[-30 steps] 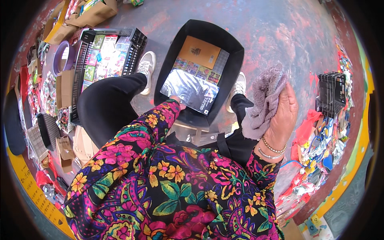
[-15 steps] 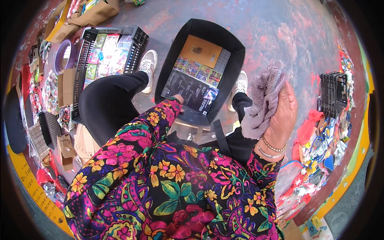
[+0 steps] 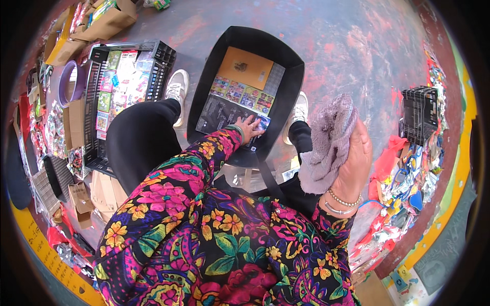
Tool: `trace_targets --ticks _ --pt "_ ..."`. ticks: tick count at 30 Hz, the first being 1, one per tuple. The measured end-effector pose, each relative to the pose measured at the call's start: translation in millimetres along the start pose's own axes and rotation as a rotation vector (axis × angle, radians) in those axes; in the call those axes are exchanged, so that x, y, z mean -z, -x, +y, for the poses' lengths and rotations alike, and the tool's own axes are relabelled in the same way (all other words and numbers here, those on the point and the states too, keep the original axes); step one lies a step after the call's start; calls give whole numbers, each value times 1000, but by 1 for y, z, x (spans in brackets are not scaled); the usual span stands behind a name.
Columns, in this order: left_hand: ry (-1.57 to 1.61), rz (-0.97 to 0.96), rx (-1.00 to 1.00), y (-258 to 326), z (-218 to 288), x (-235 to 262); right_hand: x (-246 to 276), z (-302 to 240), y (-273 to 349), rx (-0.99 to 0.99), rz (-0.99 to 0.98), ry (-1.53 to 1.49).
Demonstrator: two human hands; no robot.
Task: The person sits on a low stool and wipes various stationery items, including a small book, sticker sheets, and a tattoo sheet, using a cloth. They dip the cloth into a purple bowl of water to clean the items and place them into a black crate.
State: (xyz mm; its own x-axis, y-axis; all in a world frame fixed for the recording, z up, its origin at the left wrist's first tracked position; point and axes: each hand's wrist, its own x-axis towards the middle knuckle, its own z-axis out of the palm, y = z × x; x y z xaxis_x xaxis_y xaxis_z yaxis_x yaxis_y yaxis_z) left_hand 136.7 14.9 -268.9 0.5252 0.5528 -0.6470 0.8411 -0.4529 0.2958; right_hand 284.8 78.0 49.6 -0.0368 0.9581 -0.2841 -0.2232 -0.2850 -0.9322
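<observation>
Two crates (image 3: 163, 64) on red-streaked floor (image 3: 352, 56) — left fingers (image 3: 251, 126) apart on black packet (image 3: 217, 113), right fingers (image 3: 362, 135) tight on cloth (image 3: 326, 140).

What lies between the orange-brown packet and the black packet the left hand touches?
In the head view, a strip of small colorful pictures lies there.

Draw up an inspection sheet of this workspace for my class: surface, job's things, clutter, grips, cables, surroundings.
Surface: mottled grey-and-red floor.
Job's things: black open-topped container holding a dark, flat, printed packet; crumpled mauve towelling cloth.
Clutter: black plastic lattice crate of flat, colourful packets, left.
Grips: left grip, fingers spread, over the dark packet; right grip holds the cloth.
Cables: nothing clearly seen.
Surroundings: smaller black plastic crate, right.
</observation>
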Motion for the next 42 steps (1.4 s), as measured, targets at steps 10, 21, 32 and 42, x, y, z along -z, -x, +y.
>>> trace_targets --ticks 10,21,32,42 --pt "109 -375 264 -11 -19 -27 -14 -6 3 -174 -32 -90" --pt "442 168 214 -29 -46 27 -4 9 -23 -181 -22 -212" --pt "2507 203 -595 100 11 215 -34 43 -84 -37 -78 -320" --pt "2432 897 -432 193 -30 186 -85 76 -77 -103 -789 45"
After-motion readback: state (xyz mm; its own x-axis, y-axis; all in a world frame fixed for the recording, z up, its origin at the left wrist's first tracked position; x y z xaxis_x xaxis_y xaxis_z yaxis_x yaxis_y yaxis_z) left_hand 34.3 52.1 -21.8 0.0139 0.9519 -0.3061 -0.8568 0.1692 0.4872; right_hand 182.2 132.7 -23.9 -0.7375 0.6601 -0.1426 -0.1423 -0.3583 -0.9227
